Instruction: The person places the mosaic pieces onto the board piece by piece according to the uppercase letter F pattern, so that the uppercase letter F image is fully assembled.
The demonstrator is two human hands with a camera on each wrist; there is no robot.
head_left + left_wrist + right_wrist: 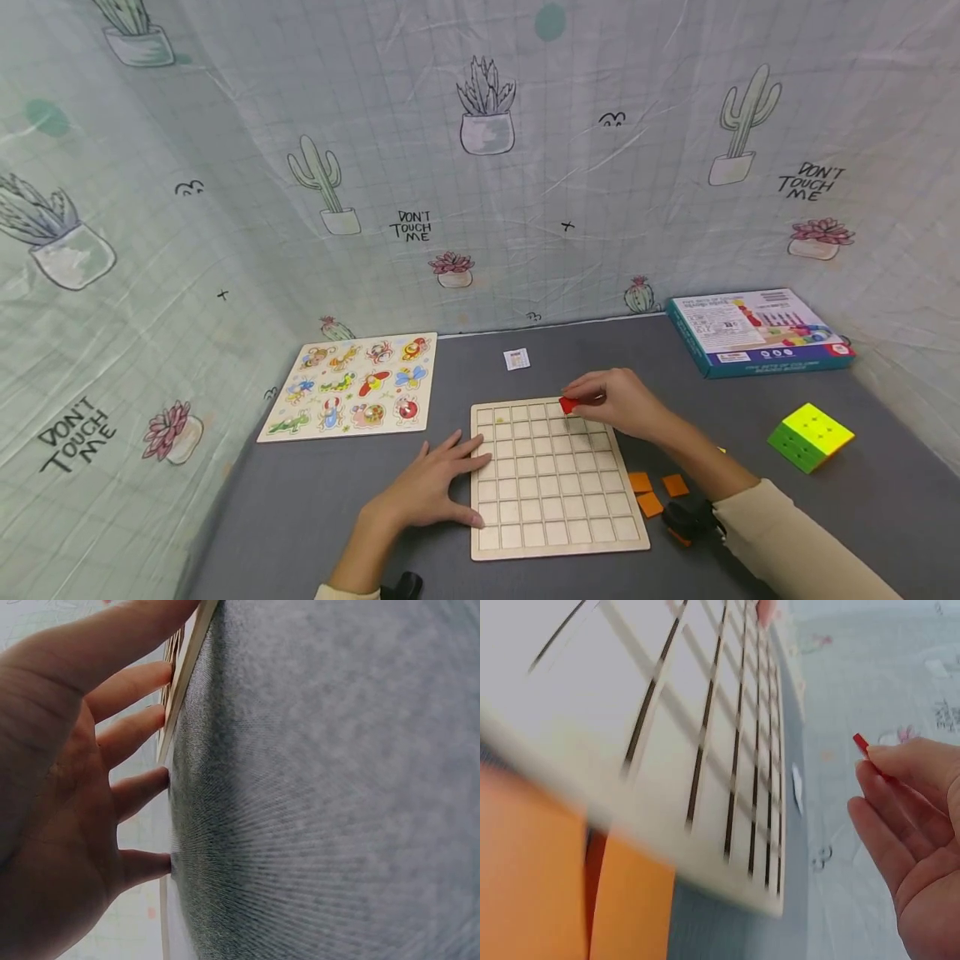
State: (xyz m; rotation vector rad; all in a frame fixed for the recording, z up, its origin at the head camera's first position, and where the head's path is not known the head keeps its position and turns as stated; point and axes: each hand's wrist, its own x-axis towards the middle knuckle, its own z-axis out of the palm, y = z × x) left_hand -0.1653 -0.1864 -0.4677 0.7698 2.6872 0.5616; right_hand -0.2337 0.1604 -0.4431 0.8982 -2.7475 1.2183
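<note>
A pale wooden board with a grid of square recesses lies on the grey table. My left hand rests at its left edge with fingers spread, thumb and fingertips touching the board. In the left wrist view, the left hand shows straight, spread fingers beside the board's edge. Above the far right corner of the board, my right hand pinches a small red square tile. The right wrist view shows that red tile edge-on between thumb and fingertips of the right hand.
Several orange tiles lie right of the board, near the right wrist. A green and yellow puzzle cube sits farther right. Behind are a boxed game, a small paper card and, at left, an insect picture board.
</note>
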